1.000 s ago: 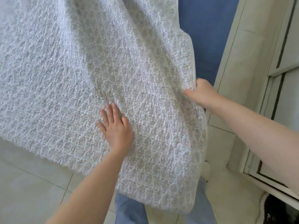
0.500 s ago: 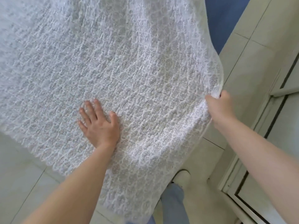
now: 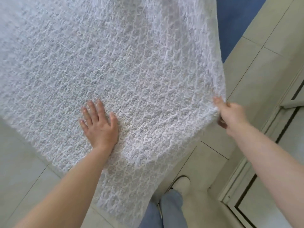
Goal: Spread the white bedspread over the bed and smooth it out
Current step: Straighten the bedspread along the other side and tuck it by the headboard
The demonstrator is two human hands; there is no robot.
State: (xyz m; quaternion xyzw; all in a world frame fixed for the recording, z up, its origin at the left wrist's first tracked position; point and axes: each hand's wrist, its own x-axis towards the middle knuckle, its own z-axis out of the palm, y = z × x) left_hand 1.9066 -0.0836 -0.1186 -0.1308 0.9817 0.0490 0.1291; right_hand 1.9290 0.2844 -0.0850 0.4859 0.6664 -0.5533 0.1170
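We're sliding the flat, splayed left hand (image 3: 100,125) toward 9 while the right hand (image 3: 230,112), pinching the bedspread (image 3: 131,63) edge, is pulling toward 3, tautening the corner.

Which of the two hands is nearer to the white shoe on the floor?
The right, though only by a little. The right hand grips the bedspread edge, above and to the right of the shoe. The left hand lies flat on the bedspread, farther to the left.

Head cam, looks fwd + down, close over bedspread (image 3: 125,66).
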